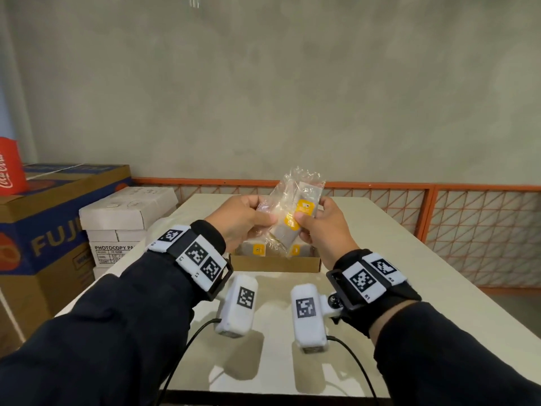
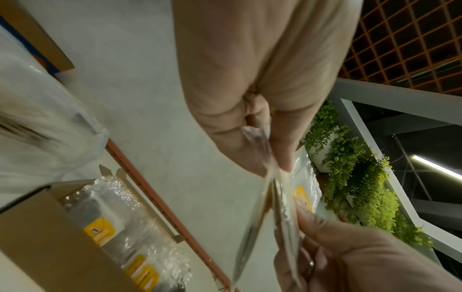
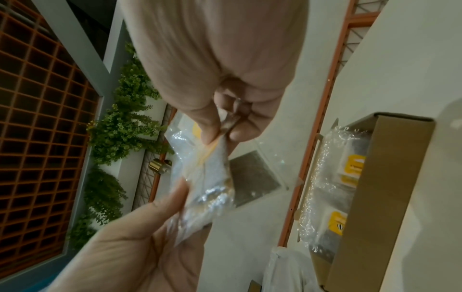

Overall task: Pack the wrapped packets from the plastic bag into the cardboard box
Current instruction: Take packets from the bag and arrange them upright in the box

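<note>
A crinkled clear plastic bag (image 1: 292,191) is held up above the table in both hands. Inside it sits a grey wrapped packet with a yellow label (image 1: 305,207). My left hand (image 1: 265,216) pinches the bag's left side, seen close up in the left wrist view (image 2: 262,142). My right hand (image 1: 307,219) pinches the right side over the yellow label, as the right wrist view shows (image 3: 220,128). Below them lies the open cardboard box (image 1: 275,265). It holds bubble-wrapped packets with yellow labels (image 2: 110,219), also visible in the right wrist view (image 3: 335,177).
The white table (image 1: 380,259) runs back to an orange mesh fence (image 1: 456,218). Stacked cartons stand at the left: a blue and brown box (image 1: 44,230) and white paper boxes (image 1: 126,215). A red bag (image 1: 11,168) sits on top. White plastic (image 2: 37,128) lies beside the cardboard box.
</note>
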Demonstrator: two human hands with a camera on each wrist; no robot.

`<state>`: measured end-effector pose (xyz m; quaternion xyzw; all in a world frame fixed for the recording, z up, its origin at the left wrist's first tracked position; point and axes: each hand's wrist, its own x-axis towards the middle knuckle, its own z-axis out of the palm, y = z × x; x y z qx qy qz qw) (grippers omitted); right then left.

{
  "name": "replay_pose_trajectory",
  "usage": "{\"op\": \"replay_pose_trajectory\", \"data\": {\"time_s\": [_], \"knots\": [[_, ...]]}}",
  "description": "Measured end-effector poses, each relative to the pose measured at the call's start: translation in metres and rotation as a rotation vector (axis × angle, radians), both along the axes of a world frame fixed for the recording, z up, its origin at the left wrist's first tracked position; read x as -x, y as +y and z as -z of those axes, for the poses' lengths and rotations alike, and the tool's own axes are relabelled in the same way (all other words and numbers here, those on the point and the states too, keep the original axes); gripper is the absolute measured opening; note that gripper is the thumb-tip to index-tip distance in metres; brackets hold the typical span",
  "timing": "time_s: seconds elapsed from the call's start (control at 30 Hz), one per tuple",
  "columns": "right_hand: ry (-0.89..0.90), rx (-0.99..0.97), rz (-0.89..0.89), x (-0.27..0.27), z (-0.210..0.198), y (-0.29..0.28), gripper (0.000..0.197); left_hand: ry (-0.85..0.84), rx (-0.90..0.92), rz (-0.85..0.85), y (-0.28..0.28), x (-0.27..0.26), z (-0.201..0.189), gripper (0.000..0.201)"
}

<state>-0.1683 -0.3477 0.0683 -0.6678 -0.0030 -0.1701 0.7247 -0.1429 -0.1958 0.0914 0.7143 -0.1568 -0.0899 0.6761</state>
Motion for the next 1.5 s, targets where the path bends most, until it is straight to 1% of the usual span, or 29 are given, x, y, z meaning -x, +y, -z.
{"op": "replay_pose_trajectory", "data": {"time_s": [0.07, 0.17, 0.2, 0.27, 0.37, 0.47, 0.57, 0.63, 0.73, 0.9, 1.0, 1.07, 1.1, 1.17, 1.2, 1.23, 1.3, 1.37, 1.43, 1.5], "knots": [[-0.001, 0.020, -0.010, 0.001, 0.004, -0.005, 0.039, 0.006, 0.002, -0.038, -0.001, 0.002, 0.005, 0.027], [-0.011, 0.035, -0.004, 0.001, 0.009, -0.012, 0.045, 0.006, 0.003, -0.104, 0.001, 0.006, 0.012, 0.020], [-0.008, 0.040, -0.002, 0.001, 0.010, -0.015, 0.044, 0.002, 0.000, -0.121, 0.002, 0.006, 0.013, 0.019], [0.002, 0.064, -0.025, 0.003, 0.012, -0.018, 0.036, -0.002, -0.006, -0.147, 0.003, 0.005, 0.017, 0.019], [0.018, 0.104, -0.114, 0.004, 0.014, -0.016, 0.023, 0.001, 0.002, -0.180, 0.001, 0.004, 0.021, 0.017], [0.013, 0.139, -0.148, -0.001, 0.012, -0.012, 0.024, 0.005, 0.021, -0.179, -0.002, 0.002, 0.022, 0.016], [-0.002, 0.049, -0.153, -0.009, 0.010, -0.013, 0.022, 0.023, 0.063, -0.167, -0.002, -0.004, 0.022, 0.020], [-0.013, -0.003, -0.139, -0.014, 0.010, -0.016, 0.015, 0.059, 0.144, -0.159, 0.001, -0.011, 0.022, 0.018], [-0.018, -0.035, -0.090, -0.026, 0.014, -0.019, 0.016, 0.105, 0.261, -0.177, 0.009, -0.022, 0.026, 0.012], [-0.013, -0.015, -0.027, -0.047, 0.022, -0.024, 0.018, 0.063, 0.246, -0.253, 0.017, -0.046, 0.029, 0.016], [-0.005, 0.047, -0.060, -0.062, 0.029, -0.026, 0.015, 0.019, 0.212, -0.263, 0.013, -0.057, 0.032, 0.018], [-0.014, 0.122, -0.104, -0.074, 0.028, -0.024, 0.011, -0.018, 0.173, -0.282, 0.007, -0.065, 0.033, 0.020], [-0.023, 0.170, -0.137, -0.081, 0.028, -0.022, 0.007, -0.029, 0.161, -0.288, 0.004, -0.070, 0.034, 0.020], [-0.046, 0.308, -0.190, -0.093, 0.026, -0.018, 0.014, -0.042, 0.143, -0.283, -0.002, -0.080, 0.038, 0.020], [-0.048, 0.366, -0.227, -0.100, 0.026, -0.016, 0.012, -0.041, 0.138, -0.282, -0.005, -0.085, 0.038, 0.021], [-0.047, 0.398, -0.272, -0.106, 0.025, -0.014, 0.005, -0.034, 0.139, -0.287, -0.006, -0.090, 0.038, 0.023], [-0.047, 0.426, -0.357, -0.115, 0.023, -0.013, 0.011, -0.027, 0.141, -0.295, -0.008, -0.100, 0.037, 0.023], [-0.032, 0.442, -0.401, -0.125, 0.024, -0.015, 0.009, -0.028, 0.135, -0.297, -0.009, -0.110, 0.035, 0.020], [-0.032, 0.457, -0.371, -0.134, 0.026, -0.017, 0.013, -0.014, 0.148, -0.283, -0.008, -0.118, 0.034, 0.020], [-0.017, 0.431, -0.261, -0.141, 0.029, -0.021, 0.011, -0.005, 0.143, -0.267, -0.009, -0.124, 0.034, 0.018]]}}
